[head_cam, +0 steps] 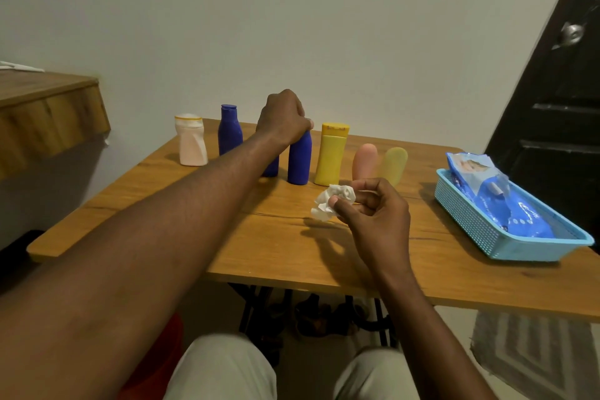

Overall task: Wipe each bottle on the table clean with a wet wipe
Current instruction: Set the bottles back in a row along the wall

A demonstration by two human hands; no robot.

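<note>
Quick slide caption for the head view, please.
Left hand grips the top of the blue bottle beside the yellow bottle while the right hand pinches a crumpled wet wipe.

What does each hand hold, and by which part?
The left hand grips a blue bottle by its top; the right hand pinches the crumpled wipe at one side with thumb and fingertips.

The only camera sits on my head, looking forward and down across the table (259, 247) toward the far wall (324, 26). It is close: my left hand (282, 117) and right hand (376, 221) sit mid-frame, my arms enter from the near edge, and my legs (220, 367) show at the bottom. The wide lens leans the door (552, 123) at the far right.
</note>
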